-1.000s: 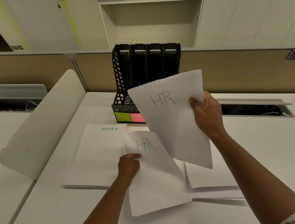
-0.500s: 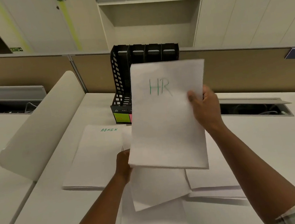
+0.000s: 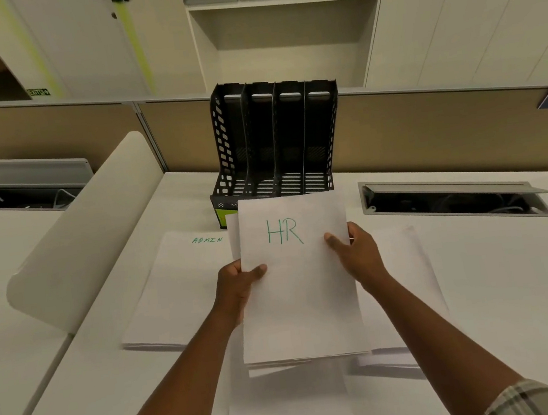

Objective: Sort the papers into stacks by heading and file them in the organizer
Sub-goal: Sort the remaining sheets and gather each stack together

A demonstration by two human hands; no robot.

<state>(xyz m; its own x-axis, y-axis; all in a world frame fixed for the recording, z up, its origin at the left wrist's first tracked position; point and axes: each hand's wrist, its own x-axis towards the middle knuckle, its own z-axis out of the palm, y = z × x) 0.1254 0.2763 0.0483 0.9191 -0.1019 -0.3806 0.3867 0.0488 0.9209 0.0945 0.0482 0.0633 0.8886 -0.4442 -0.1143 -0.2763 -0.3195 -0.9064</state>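
White desk (image 3: 482,285) seen: black four-slot organizer (image 3: 278,144) set beyond fingertips, ADMIN stack (image 3: 179,288) laid outside left fingers, unlabelled stack (image 3: 409,280) outside right fingers.

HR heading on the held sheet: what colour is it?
Green ink, on the HR sheet, head view.

1. The organizer (image 3: 275,145) stood at the back of the desk (image 3: 482,285).
2. The HR sheets (image 3: 298,273) were in front of it, between the left hand (image 3: 236,281) and right hand (image 3: 358,255).
3. The ADMIN stack (image 3: 179,288) lay to their left.
4. Another stack (image 3: 403,288) lay to their right.
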